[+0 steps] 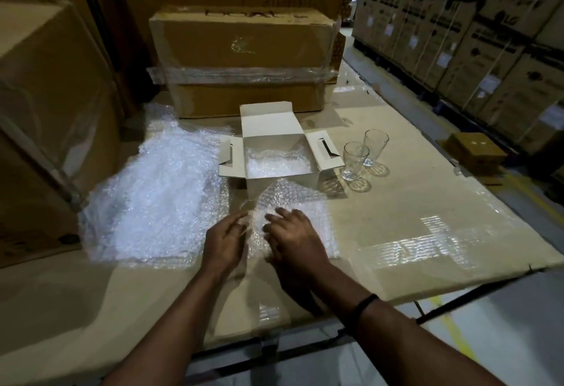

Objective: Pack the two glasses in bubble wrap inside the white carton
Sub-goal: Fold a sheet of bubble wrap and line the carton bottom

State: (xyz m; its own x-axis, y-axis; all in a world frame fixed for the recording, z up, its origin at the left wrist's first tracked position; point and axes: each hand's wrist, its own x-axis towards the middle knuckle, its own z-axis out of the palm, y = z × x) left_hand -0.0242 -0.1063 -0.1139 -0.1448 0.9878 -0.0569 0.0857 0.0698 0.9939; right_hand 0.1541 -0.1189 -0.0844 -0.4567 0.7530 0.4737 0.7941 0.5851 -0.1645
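The left hand [225, 242] and right hand [294, 239] lie open, fingers flat on the clear bubble-wrap sheet [294, 195] just before the open white cardboard carton [273, 124] — two clear drinking glasses [354, 158] stand unwrapped right of it. Smooth the sheet flat first.

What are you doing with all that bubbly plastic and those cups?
A person is getting ready to pack the two glasses. The right hand rests flat on a sheet of bubble wrap lying in front of the open white carton, and the left hand is at the sheet's edge. The carton already has a bubble wrap lining. The glasses stand bare beside it, not wrapped yet.
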